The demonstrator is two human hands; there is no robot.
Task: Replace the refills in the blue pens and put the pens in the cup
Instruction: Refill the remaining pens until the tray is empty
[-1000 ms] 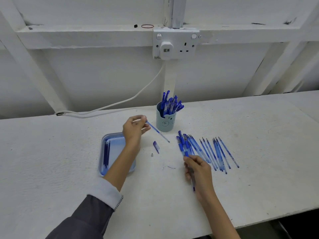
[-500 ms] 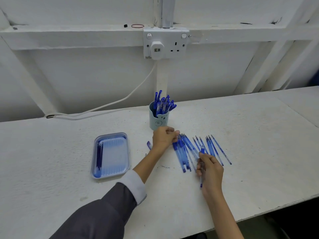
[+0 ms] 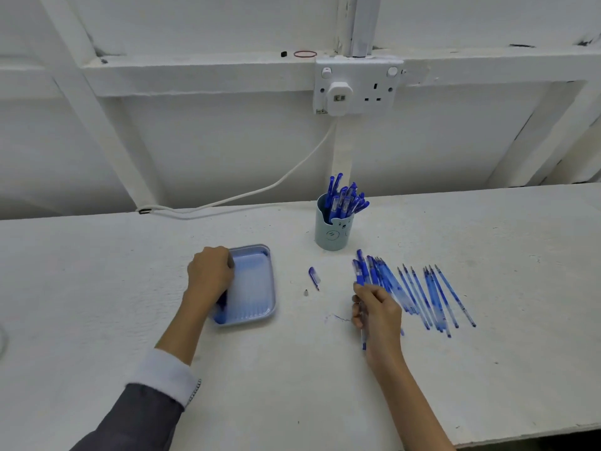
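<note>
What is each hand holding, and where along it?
Right hand grips a pen barrel along its upper length; left hand, over the tray, cannot be told.

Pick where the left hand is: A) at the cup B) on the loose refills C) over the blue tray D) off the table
C: the left hand sits over the left side of the blue tray, well apart from the cup and the loose refills; the right hand grips a pen.
</note>
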